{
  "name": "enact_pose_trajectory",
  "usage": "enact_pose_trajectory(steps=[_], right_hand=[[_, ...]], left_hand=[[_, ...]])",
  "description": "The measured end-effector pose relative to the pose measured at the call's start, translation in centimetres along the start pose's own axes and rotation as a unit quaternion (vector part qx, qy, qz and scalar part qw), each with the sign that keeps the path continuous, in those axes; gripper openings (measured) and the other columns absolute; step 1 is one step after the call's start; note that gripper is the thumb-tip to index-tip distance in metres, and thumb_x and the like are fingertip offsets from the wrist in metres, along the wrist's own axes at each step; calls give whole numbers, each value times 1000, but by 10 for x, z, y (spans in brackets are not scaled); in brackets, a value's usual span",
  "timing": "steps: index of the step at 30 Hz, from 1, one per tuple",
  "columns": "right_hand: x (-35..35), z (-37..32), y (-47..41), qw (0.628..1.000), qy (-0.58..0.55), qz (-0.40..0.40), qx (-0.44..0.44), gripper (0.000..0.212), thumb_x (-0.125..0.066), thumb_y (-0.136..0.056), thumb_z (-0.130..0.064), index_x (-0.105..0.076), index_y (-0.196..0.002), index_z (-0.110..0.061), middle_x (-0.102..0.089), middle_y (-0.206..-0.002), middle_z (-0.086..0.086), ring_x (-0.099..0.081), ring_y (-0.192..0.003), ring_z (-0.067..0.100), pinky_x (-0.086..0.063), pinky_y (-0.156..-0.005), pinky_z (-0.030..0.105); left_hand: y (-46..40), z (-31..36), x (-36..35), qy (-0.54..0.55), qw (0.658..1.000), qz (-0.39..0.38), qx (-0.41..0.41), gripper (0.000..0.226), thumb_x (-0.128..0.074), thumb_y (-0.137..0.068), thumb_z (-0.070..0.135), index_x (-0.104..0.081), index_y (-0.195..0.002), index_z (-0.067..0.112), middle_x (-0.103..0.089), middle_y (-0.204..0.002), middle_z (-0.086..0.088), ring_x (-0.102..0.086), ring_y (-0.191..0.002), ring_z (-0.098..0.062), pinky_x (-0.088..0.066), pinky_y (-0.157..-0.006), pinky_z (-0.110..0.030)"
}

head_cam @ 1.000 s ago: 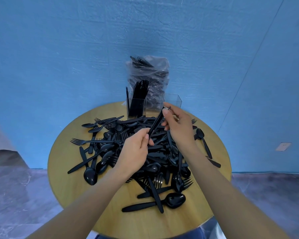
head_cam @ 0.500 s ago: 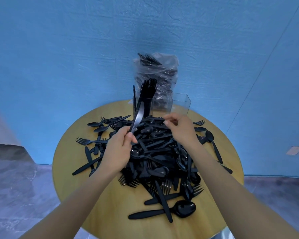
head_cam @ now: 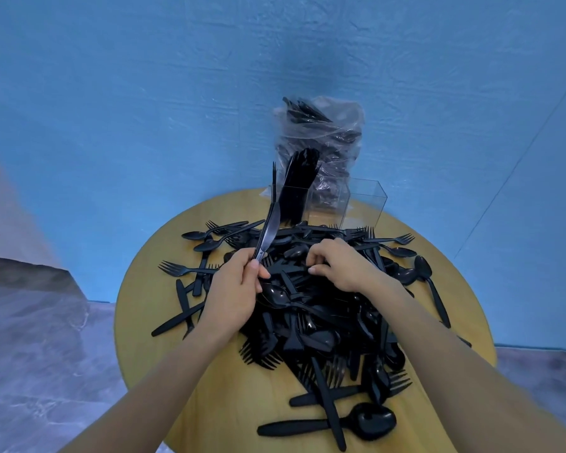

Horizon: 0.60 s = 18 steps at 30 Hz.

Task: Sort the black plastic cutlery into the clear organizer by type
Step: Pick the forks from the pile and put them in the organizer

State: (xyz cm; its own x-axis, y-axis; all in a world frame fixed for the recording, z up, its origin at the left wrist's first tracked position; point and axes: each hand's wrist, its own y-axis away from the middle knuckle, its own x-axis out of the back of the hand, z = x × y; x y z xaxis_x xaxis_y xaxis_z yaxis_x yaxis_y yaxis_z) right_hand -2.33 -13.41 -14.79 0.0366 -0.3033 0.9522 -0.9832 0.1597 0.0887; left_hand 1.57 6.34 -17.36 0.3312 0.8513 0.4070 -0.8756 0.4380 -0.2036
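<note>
The left hand (head_cam: pixel 234 291) grips a knife (head_cam: pixel 268 231) blade-up, ready for the organizer (head_cam: pixel 363 204). The right hand (head_cam: pixel 339 264) pinches into the pile (head_cam: pixel 307 308); its pick is unclear. Next, the knife likely needs dropping among its own kind.

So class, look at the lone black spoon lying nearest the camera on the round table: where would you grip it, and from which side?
Grip the spoon by its handle, probably at the free left end, coming from above. The handle lies flat, pointing left on bare table, while a knife crosses it near the bowl.
</note>
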Motion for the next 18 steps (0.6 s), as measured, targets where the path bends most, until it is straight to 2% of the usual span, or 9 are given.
enact_pose_trajectory(steps=[3, 5, 8, 11, 13, 16, 18], right_hand=[[-3, 5, -4, 999, -2, 49, 12, 3, -56, -93, -19, -55, -91, -18, -52, -96, 0, -46, -100, 22, -42, -91, 40], [-4, 8, -6, 994, -33, 103, 2, 11, -56, -93, -16, -50, -84, -18, -52, -90, -1, -47, -92, 21, -43, -83, 35], [-1, 10, -5, 977, -97, 187, -8, 11, -58, -91, -13, -54, -81, -14, -54, -81, -1, -50, -82, 19, -39, -71, 25], [11, 4, 2, 941, -183, 283, -24, 12, -59, -90, -12, -56, -79, -14, -52, -76, -5, -46, -72, 9, -33, -63, 8], [19, -2, 9, 908, -266, 319, -51, 12, -58, -91, -13, -57, -80, -16, -51, -75, -8, -43, -68, 3, -33, -61, 4], [26, -16, 21, 864, -408, 286, -72, 13, -59, -91, -13, -60, -79, -18, -54, -73, -7, -47, -67, 6, -38, -68, 15], [24, -28, 31, 860, -455, 222, -67, 13, -58, -91, -10, -60, -80, -17, -57, -73, -4, -52, -64, 6, -44, -64, 20]], left_hand=[[0, 1, 0, -9, 1000, 1, -2, 26, -34, -101, 17, -53, -87, 29, -58, -72, 6, -50, -62, -6, -46, -69, -30], [0, 1, 0, -12, 1000, 4, 0, 27, -34, -101, 17, -51, -87, 31, -61, -77, 4, -51, -63, -7, -48, -71, -33], [0, 2, 2, -12, 1000, 12, 0, 28, -35, -101, 16, -51, -85, 32, -61, -78, 3, -51, -63, -6, -49, -73, -34], [-1, 5, 3, 2, 1000, 19, -2, 30, -35, -101, 16, -49, -86, 37, -62, -81, 2, -51, -64, -7, -50, -72, -36], [-2, 9, 3, 17, 1000, 20, -2, 30, -35, -101, 16, -48, -88, 40, -61, -81, 4, -51, -65, -7, -50, -71, -34], [-2, 16, 0, 50, 999, 20, -8, 25, -35, -101, 13, -52, -95, 31, -60, -80, 5, -54, -67, -6, -50, -67, -23], [-2, 22, -6, 65, 998, 21, -10, 20, -35, -101, 13, -53, -104, 21, -60, -81, 4, -58, -72, -7, -51, -67, -19]])
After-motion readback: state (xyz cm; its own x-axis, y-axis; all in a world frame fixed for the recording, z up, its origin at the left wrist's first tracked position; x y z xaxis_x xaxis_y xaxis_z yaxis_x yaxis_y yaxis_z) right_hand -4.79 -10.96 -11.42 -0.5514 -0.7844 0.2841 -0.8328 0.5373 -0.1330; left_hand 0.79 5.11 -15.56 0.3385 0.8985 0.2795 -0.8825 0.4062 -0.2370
